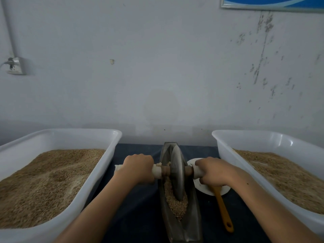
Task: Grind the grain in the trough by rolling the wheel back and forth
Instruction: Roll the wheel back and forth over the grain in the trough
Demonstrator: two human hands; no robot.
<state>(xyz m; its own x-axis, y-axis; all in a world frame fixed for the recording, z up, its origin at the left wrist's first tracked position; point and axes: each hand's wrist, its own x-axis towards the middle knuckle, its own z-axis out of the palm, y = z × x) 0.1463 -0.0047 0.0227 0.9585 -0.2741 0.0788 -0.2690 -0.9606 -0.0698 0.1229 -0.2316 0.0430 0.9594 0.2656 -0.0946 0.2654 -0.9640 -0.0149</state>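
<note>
As both hands, left hand [138, 168] and right hand [211, 171], grip the axle at centre frame, even downward pressure should keep the wheel [177, 172] tracking through the grain [176, 204] in the trough [192, 223].

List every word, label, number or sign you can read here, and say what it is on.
None can be read. The blue framed sign on the wall at top right is cut off and shows no lettering. The two white plastic tubs, dark metal trough and grey grinding wheel carry no visible markings.

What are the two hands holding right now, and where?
Left hand and right hand each grip a pale-wrapped end of the grey stone wheel's axle handle.
</note>
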